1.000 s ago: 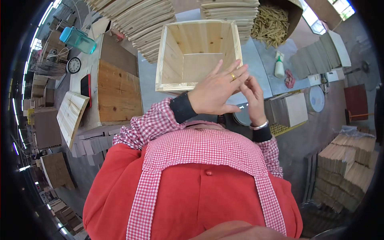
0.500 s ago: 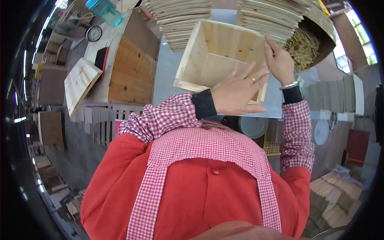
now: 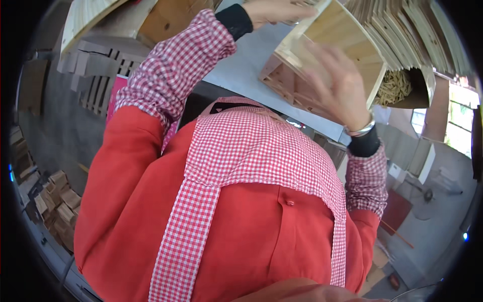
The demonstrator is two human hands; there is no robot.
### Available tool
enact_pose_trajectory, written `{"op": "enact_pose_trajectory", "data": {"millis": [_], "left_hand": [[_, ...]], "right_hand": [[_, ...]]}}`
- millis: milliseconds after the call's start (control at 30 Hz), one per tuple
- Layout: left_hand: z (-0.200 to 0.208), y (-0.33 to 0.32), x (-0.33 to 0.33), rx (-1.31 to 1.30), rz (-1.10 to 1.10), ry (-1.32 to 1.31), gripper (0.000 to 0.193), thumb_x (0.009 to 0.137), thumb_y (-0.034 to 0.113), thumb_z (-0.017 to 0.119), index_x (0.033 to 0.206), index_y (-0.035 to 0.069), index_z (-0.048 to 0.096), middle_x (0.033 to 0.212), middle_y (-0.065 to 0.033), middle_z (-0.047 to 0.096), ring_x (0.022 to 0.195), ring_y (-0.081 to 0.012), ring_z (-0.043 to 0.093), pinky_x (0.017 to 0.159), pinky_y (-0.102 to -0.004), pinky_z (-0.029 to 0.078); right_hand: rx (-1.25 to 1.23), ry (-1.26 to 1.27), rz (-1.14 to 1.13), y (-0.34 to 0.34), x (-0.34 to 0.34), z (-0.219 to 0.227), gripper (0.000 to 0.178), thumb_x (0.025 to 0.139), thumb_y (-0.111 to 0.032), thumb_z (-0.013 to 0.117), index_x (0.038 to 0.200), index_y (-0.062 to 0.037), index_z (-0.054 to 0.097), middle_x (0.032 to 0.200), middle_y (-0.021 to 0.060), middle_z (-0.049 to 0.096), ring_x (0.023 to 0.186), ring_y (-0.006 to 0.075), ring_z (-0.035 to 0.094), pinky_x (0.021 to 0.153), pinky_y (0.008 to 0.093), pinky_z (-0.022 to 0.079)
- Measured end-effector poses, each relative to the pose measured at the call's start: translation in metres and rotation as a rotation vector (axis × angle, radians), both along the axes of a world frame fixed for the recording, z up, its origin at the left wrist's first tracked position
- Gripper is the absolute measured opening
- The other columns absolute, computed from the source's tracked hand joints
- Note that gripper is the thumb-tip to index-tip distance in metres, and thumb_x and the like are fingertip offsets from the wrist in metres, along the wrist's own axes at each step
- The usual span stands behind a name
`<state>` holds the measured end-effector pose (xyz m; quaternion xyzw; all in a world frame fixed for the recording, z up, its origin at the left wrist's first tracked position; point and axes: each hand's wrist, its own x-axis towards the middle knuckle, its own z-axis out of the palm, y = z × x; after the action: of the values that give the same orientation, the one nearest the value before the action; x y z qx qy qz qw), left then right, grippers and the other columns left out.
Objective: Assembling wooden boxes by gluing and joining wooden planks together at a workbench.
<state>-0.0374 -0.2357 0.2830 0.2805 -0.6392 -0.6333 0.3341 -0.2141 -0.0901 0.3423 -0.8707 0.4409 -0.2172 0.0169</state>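
An open-topped box of pale wood stands on the light blue-grey tabletop, its inside and near outer wall in view. At the far left of the box, my left hand has its fingers stretched out along the rim; whether they touch it I cannot tell. My right hand, blurred by motion, is over the near right side of the box. Its fingers are spread, with nothing visible between them, and it hides part of the near rim and wall.
Stacked wooden panels stand beyond the box to the right. Beside them a bin holds many thin wooden sticks. A larger brown wooden case and a pale board are at the upper left. A slatted pallet lies below.
The view has shifted, and the box now appears turned and farther right. My left hand has moved from the near side to the far left rim. My right hand has left the right wall.
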Motion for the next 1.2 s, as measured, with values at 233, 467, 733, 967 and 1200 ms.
{"op": "enact_pose_trajectory", "data": {"millis": [233,467,733,967,1200], "left_hand": [[-0.052,-0.007,-0.052,0.011,-0.093,-0.216,0.065,0.078,0.05,0.067,0.12,0.0,0.058,0.106,-0.0172,0.062,0.086,-0.0252,0.063,0.078,-0.0349,0.05],[-0.093,-0.023,-0.085,0.106,-0.173,-0.196,0.077,0.076,0.057,0.066,0.126,-0.001,0.054,0.111,-0.0169,0.061,0.091,-0.026,0.062,0.078,-0.0378,0.05],[-0.15,0.017,-0.024,0.867,0.047,-0.235,0.035,0.09,0.028,0.062,0.117,0.005,0.06,0.108,-0.0137,0.065,0.101,-0.021,0.062,0.087,-0.0351,0.047],[-0.168,0.048,-0.008,0.537,-0.046,0.058,0.024,0.092,0.025,0.059,0.102,0.004,0.061,0.081,-0.0012,0.059,0.076,-0.0105,0.058,0.064,-0.0307,0.048],[-0.21,0.058,0.052,0.78,0.286,-0.046,0.025,0.092,0.018,0.056,0.111,0.004,0.062,0.097,-0.0053,0.063,0.088,-0.0144,0.061,0.072,-0.0313,0.051]], "right_hand": [[0.244,0.007,-0.013,0.002,0.016,-0.025,0.044,0.083,0.002,0.061,0.125,-0.0095,0.06,0.094,0.0132,0.062,0.079,0.0245,0.062,0.067,0.0314,0.049],[0.288,-0.085,-0.051,0.001,0.013,-0.028,0.045,0.081,0.006,0.062,0.123,-0.0091,0.063,0.084,0.0097,0.058,0.07,0.0199,0.057,0.063,0.0279,0.047],[0.249,-0.021,-0.101,-0.002,0.006,-0.03,0.043,0.084,0.005,0.061,0.126,-0.0056,0.06,0.083,0.009,0.058,0.068,0.0174,0.054,0.062,0.0257,0.044],[0.237,0.062,-0.157,-0.002,0.005,-0.029,0.044,0.082,0.007,0.063,0.124,-0.0056,0.062,0.084,0.0095,0.059,0.068,0.0187,0.056,0.064,0.0264,0.046],[0.252,0.024,-0.157,0.004,0.011,-0.028,0.042,0.083,0.006,0.062,0.124,-0.0042,0.061,0.085,0.0111,0.059,0.069,0.0194,0.056,0.064,0.0271,0.046]]}}
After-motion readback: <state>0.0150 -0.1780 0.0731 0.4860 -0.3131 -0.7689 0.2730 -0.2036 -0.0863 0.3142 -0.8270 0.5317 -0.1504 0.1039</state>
